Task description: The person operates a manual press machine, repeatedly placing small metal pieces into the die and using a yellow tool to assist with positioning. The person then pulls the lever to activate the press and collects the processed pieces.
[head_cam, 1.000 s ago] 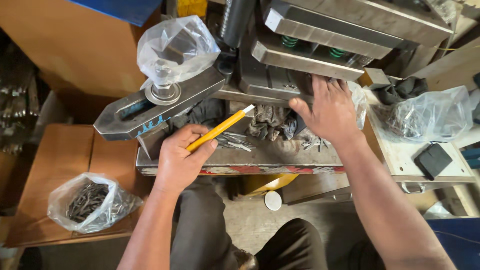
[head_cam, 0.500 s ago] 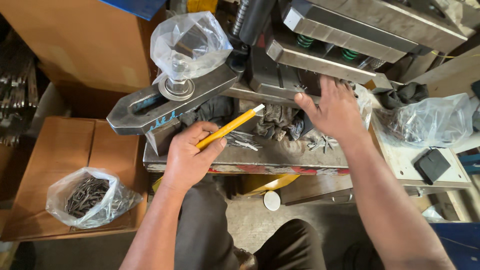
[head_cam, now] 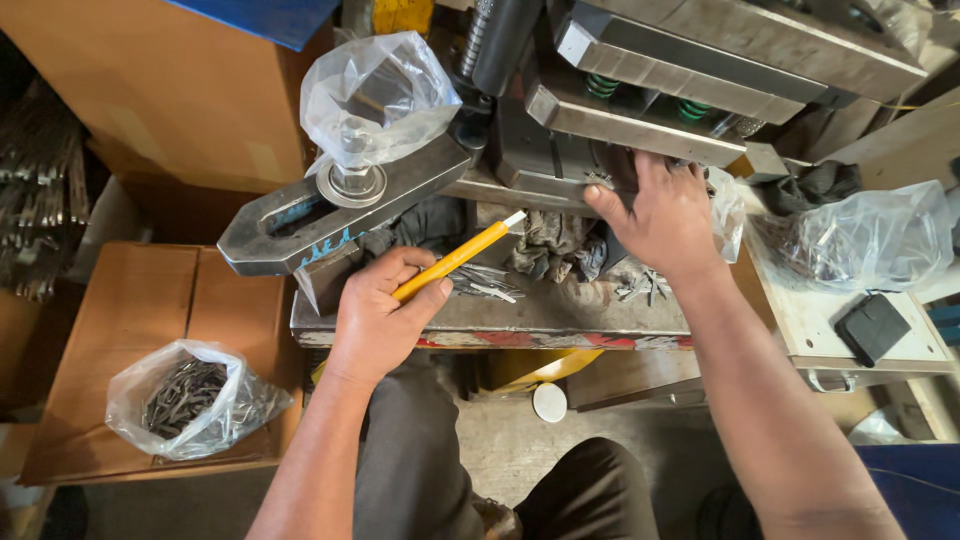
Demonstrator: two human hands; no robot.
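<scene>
My left hand (head_cam: 383, 312) grips a yellow stick (head_cam: 458, 257) with a white tip, held slanted above the metal press bed (head_cam: 540, 312). Under the tip lies a small heap of thin metal pieces (head_cam: 483, 282) next to a crumpled grey rag (head_cam: 550, 243). My right hand (head_cam: 662, 215) lies flat with its fingers spread at the foot of the steel die block (head_cam: 640, 130), its fingertips reaching into the gap under the block. Whether it holds a piece there is hidden.
A long steel clamp arm (head_cam: 330, 205) with a plastic-wrapped bolt (head_cam: 375, 95) juts out at the left. A clear bag of metal pieces (head_cam: 185, 398) sits on a wooden stool (head_cam: 130, 320). Another plastic bag (head_cam: 860, 240) and a black pouch (head_cam: 873, 327) lie on the white bench at right.
My head has shifted, so the whole scene sits slightly lower and to the right. My right hand has slid further in under the die block. My left hand stays on the yellow stick.
</scene>
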